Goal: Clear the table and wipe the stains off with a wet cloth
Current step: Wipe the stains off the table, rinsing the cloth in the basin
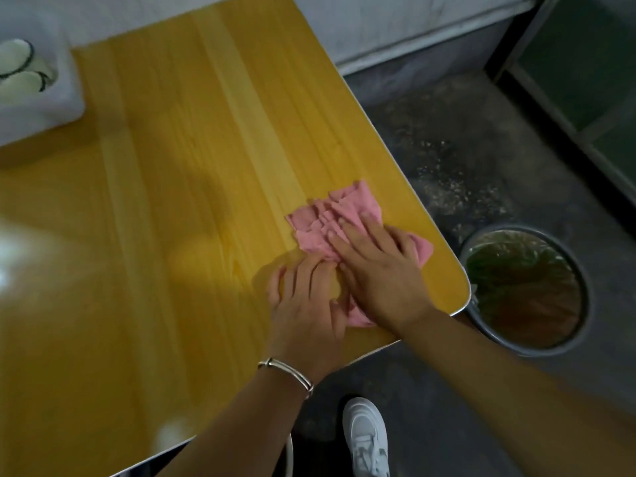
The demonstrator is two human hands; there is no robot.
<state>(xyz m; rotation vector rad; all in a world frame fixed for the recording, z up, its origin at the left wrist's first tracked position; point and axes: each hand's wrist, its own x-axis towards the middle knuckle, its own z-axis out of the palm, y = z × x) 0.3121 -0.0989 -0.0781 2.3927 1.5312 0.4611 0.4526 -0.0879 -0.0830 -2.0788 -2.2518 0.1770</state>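
Fingers (358, 232) straight and lying flat: the right hand (382, 273) presses palm-down on the cloth (330, 215). The left hand (304, 301) sits just beside it, fingers stretched out and a little spread, tips touching the cloth's near edge. It's blurred, so whether it pins any fabric I cannot tell.

That cloth is pink and crumpled into folds, bunched under both hands and lying on the table (172, 201) close to its rounded right corner. One end pokes out beyond the right hand's thumb side, another flap shows between the wrists.

The table is yellow, wood-grained and pale-edged, with a bright glare on its left side.

At the far left stands a white tub (65, 101), with white bowls (20, 60) with dark rims stacked inside. Down on the grey floor, right beside the table corner, there's a round bin (583, 304) with a clear liner and brownish and greenish waste in it.

A silver bracelet (285, 371) rings the left wrist, and a white shoe (366, 438) shows below.
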